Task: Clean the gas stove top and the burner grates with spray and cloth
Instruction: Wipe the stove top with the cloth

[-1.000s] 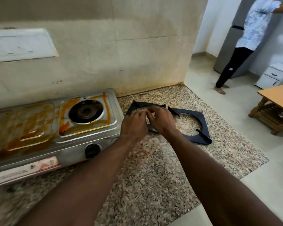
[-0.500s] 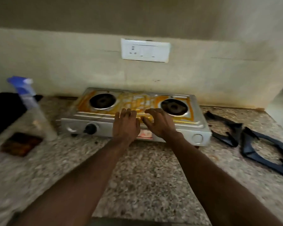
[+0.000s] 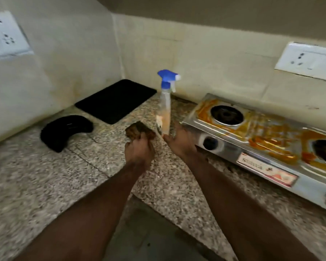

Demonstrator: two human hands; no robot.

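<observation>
On the desk (image 3: 45, 185) the gas stove (image 3: 252, 140) lies smeared orange, nothing wiped yet, so cleaning has barely begun. The spray bottle (image 3: 165, 110) stands just beside it; the left hand (image 3: 139, 153) grips the brown cloth (image 3: 137, 129), the right hand (image 3: 180, 143) spreads open at the bottle's foot

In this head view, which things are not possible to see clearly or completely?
1. Stove: the right burner and a front knob are cut off by the right edge.
2. Burner grates: outside the head view.
3. Right hand at the spray bottle: motion blur hides whether it grips.
4. Cloth: the near part is covered by the gripping left hand.
5. Bottle label: too blurred to read.
</observation>
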